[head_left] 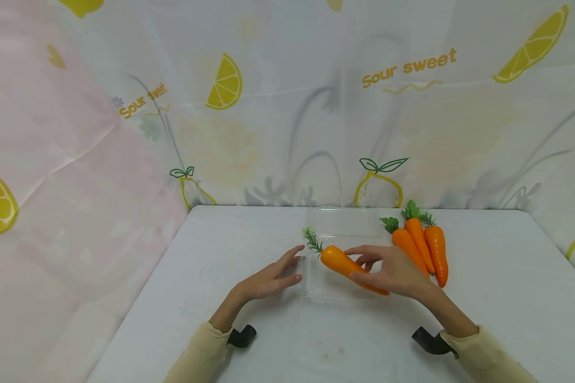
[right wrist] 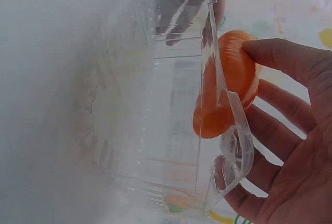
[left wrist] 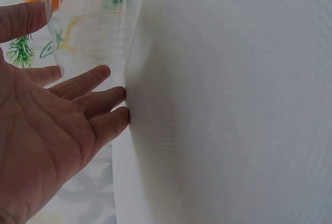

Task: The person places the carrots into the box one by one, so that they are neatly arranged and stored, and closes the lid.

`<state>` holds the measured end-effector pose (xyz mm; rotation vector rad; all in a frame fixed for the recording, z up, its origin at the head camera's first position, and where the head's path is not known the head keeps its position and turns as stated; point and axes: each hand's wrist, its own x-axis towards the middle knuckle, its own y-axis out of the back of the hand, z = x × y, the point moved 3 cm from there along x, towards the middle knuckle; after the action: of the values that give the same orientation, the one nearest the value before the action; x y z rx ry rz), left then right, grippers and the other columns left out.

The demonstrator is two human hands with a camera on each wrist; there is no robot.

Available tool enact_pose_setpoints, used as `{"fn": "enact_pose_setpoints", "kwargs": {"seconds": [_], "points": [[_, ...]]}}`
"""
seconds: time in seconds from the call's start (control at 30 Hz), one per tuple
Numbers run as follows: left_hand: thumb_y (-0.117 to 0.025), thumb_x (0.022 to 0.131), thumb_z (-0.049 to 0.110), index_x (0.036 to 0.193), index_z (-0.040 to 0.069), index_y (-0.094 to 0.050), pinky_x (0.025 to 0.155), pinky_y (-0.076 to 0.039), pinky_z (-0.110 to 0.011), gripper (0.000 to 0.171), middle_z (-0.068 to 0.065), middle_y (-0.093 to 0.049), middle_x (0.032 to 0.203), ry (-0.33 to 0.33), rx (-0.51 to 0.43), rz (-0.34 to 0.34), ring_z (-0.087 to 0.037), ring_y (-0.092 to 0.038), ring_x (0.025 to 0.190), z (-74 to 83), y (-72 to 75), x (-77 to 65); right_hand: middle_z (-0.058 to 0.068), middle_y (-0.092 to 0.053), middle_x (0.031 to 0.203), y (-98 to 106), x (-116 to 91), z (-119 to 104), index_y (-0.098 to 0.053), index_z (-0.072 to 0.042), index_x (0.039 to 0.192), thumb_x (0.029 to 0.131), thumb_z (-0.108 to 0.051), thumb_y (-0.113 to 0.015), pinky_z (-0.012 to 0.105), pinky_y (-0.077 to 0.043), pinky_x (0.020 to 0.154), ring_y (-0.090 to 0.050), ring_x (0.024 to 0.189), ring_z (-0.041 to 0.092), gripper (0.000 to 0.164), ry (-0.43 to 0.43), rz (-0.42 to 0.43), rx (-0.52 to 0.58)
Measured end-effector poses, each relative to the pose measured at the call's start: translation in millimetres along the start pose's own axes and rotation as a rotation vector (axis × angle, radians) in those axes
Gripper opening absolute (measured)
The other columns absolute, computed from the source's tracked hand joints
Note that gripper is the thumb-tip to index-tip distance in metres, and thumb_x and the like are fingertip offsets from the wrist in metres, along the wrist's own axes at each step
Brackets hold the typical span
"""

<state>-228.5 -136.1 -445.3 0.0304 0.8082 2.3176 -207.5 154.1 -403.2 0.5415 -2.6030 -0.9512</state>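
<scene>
My right hand pinches an orange carrot with a feathery green top, over a clear plastic box. In the right wrist view the carrot sits at the box's rim, thumb on one side and fingers on the other. My left hand is at the box's left side, its fingers extended. From the left wrist view, the fingertips are by the wall of the clear box; whether all of them touch it I cannot tell.
Several more carrots with green tops lie together right of the box, partly behind my right hand. The box's transparent lid lies folded back toward the wall. A white table meets a lemon-print cloth behind.
</scene>
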Motion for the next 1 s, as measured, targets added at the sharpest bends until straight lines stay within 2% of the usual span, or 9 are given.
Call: {"fn": "enact_pose_setpoints", "kwargs": {"seconds": [0.4,0.7,1.0], "points": [[-0.051,0.101,0.038,0.159,0.022,-0.012,0.113,-0.026,-0.054,0.072,-0.013,-0.032,0.157,0.004,0.021,0.006,-0.027,-0.031,0.143,-1.3,-0.5,1.8,-0.015,-0.069,0.091,-8.6,1.6,4.3,-0.07,-0.025,0.122,0.085,-0.03,-0.078,0.026,-0.05,0.064,-0.058,0.078,0.007,0.038,0.054,-0.057,-0.069],[-0.051,0.1,0.039,0.159,0.023,-0.012,0.113,-0.026,-0.053,0.072,-0.013,-0.032,0.157,0.003,0.014,0.009,-0.027,-0.031,0.143,-2.0,-0.6,1.3,-0.012,-0.07,0.096,-13.1,2.0,6.9,-0.07,-0.026,0.121,0.086,-0.028,-0.077,0.027,-0.052,0.071,-0.06,0.084,0.008,0.036,0.045,-0.138,-0.065],[-0.052,0.1,0.044,0.158,0.032,-0.013,0.113,-0.026,-0.052,0.071,-0.015,-0.031,0.156,-0.014,0.014,0.005,-0.025,-0.03,0.144,-2.5,-0.9,0.8,-0.01,-0.07,0.099,-17.8,3.2,11.3,-0.07,-0.023,0.123,0.089,-0.03,-0.075,0.031,-0.054,0.076,-0.061,0.087,0.009,0.035,0.061,-0.22,-0.013]]}}
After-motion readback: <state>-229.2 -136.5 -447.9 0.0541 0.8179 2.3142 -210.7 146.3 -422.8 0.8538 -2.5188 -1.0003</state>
